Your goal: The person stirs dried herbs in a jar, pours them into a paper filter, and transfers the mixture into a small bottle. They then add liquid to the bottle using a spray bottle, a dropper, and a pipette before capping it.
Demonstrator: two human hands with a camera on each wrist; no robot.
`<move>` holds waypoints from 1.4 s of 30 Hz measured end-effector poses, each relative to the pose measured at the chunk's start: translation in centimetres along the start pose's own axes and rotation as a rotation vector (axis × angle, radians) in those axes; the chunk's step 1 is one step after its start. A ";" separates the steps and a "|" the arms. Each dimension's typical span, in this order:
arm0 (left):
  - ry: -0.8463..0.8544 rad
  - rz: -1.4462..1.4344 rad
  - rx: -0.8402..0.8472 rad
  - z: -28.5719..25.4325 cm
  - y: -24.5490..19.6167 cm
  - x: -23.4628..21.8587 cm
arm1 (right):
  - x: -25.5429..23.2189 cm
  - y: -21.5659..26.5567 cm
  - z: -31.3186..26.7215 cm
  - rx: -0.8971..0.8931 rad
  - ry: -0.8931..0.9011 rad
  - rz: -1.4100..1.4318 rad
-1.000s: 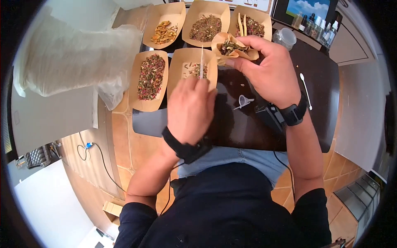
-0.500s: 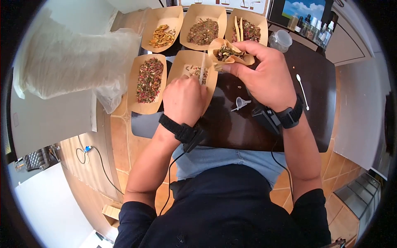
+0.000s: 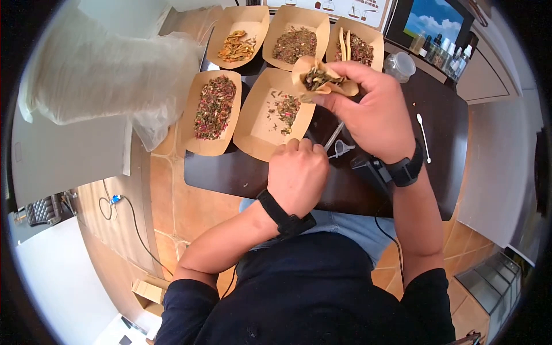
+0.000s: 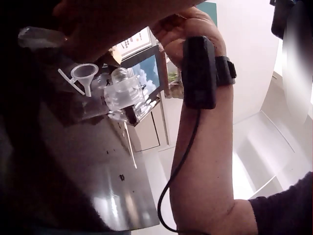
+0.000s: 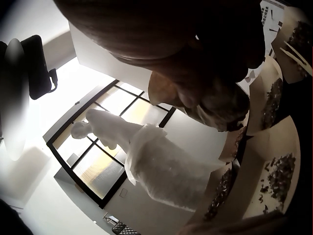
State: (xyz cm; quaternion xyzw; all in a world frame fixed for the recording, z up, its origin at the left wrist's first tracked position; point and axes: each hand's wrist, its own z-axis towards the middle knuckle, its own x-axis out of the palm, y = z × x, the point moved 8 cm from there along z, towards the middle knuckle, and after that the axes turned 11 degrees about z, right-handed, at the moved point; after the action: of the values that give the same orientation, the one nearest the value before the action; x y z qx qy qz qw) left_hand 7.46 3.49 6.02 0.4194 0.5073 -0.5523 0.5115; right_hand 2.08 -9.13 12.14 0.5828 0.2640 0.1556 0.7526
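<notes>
The left hand (image 3: 299, 175) has its fingers curled round a slim clear tool (image 3: 334, 137), which points up and right over the dark table. Its wide clear end (image 4: 41, 37) shows in the left wrist view. Higher up, the right hand (image 3: 376, 112) pinches a brown pleated paper cup (image 3: 299, 80) with dried plant pieces (image 3: 316, 79) inside, between thumb and fingers. Below and left of the cup, a card tray (image 3: 253, 123) holds a small scatter of dried bits (image 3: 286, 109). Beside the tool lies a small clear funnel (image 3: 343, 148).
Another filled tray (image 3: 190, 112) stands at the left, with three more behind; tongs (image 3: 345, 43) lie in the back right one. A glass jar (image 3: 399, 66), a white double-ended stick (image 3: 424, 138) and small bottles (image 3: 443, 54) are at the right. A plastic-wrapped bundle (image 3: 109, 77) stands far left.
The left hand has drawn back from the card tray with the clear tool, down and to the right, near the funnel. The right hand still holds the paper cup in about the same place.
</notes>
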 end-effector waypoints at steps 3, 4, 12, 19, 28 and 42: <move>-0.002 0.002 -0.019 -0.3 0.3 -0.6 | 1.5 -1.2 -0.2 0.030 0.059 -0.039; -0.014 -0.020 -0.029 -0.5 0.4 -1.0 | 2.0 -1.8 -0.1 0.047 0.088 -0.039; -0.322 -0.336 -0.340 -2.9 7.8 -3.9 | 4.5 -2.4 -0.2 -0.087 0.161 -0.132; -0.100 -0.743 -0.456 -0.6 12.4 -1.9 | 6.3 -3.6 -0.5 0.063 0.206 -0.033; -0.095 -0.892 -0.406 -0.2 12.5 -1.5 | 5.3 -3.6 -0.6 0.083 0.192 0.002; -0.066 -0.998 -0.520 -0.4 14.4 -0.2 | 4.4 -3.3 -0.6 0.156 0.159 0.025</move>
State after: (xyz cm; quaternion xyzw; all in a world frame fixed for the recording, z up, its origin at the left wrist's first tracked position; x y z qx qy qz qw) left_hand 21.77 4.44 4.32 -0.0284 0.7473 -0.5970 0.2904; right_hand 5.12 -7.19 7.88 0.6288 0.3271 0.1897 0.6795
